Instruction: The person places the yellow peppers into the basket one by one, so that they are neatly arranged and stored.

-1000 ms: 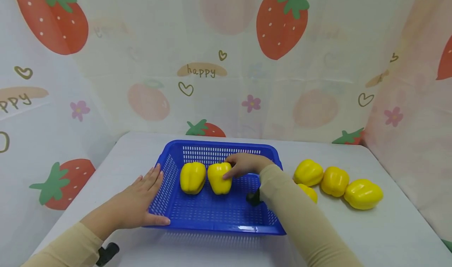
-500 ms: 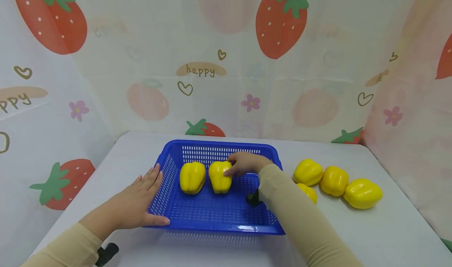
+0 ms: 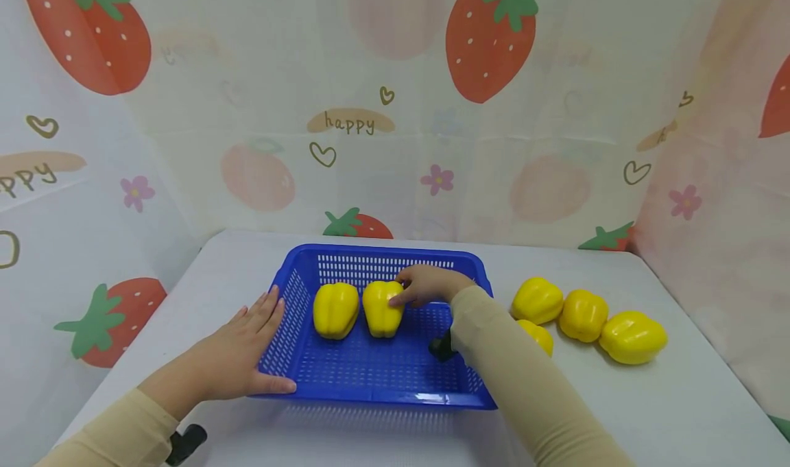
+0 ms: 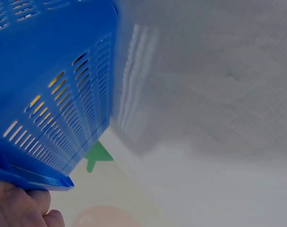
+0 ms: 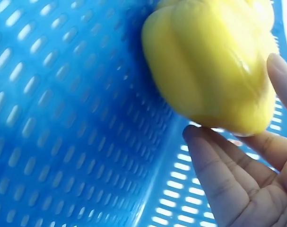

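Note:
A blue plastic basket (image 3: 395, 397) with slotted walls stands on the white table, two yellow bell peppers inside. My right hand (image 3: 428, 285) reaches in from the right and holds the right-hand bell pepper (image 3: 381, 313), thumb on its near side and fingers behind. Seen from the right wrist, the fingers (image 5: 214, 175) lie along one side of this pepper and the thumb (image 5: 282, 78) along another. The other bell pepper (image 3: 335, 313) lies just left of it. On the basket's left rim rests my left hand (image 3: 237, 354), fingers extended and thumb along the front corner.
Right of the basket, several more yellow bell peppers (image 3: 583, 316) lie on the table (image 3: 666, 412); one is partly hidden by the right sleeve (image 3: 518, 371). A strawberry-printed cloth (image 3: 395, 179) rises behind the table and at both sides.
The right-hand pepper shifts very slightly right and then back left, with my right hand on it. My left hand and the basket stay in place.

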Tool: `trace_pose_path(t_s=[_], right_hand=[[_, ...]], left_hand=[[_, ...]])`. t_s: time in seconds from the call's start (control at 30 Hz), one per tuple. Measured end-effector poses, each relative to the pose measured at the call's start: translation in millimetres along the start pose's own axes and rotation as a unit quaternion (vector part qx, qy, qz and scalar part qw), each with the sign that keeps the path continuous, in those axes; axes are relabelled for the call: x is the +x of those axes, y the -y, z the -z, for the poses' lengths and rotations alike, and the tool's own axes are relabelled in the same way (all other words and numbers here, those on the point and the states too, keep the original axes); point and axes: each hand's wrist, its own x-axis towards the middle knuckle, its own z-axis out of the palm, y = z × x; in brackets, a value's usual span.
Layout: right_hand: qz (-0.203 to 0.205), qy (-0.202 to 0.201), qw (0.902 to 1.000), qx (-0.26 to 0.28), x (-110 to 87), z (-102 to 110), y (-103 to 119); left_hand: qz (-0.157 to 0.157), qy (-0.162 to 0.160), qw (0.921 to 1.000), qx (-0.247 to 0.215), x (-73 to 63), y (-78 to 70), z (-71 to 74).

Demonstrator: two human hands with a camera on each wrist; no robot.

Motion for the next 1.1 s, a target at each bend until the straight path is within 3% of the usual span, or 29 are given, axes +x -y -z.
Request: trace_pose_path(t_s=[0.33, 0.63, 0.9, 1.1], right_hand=[[0.007, -0.020, 0.9997, 0.015, -5.7, 12.1, -1.2], [0.065, -0.030, 0.9966, 0.041, -27.2, 34.8, 7.2], [0.112, -0.046, 0.9923, -0.026, -49.7, 51.5, 9.1], [0.115, -0.063, 0.9903, -0.045, -66.8, 62.7, 2.9]], left_hand=[[0.000, 0.002, 1.0000, 0.006, 0.9, 1.9, -2.4], [-0.001, -0.001, 1.0000, 0.004, 1.2, 0.9, -2.6], [0.000, 0.006, 1.0000, 0.000, 0.6, -0.1, 0.5], [0.001, 0.003, 1.0000, 0.001, 0.6, -1.0, 0.5]])
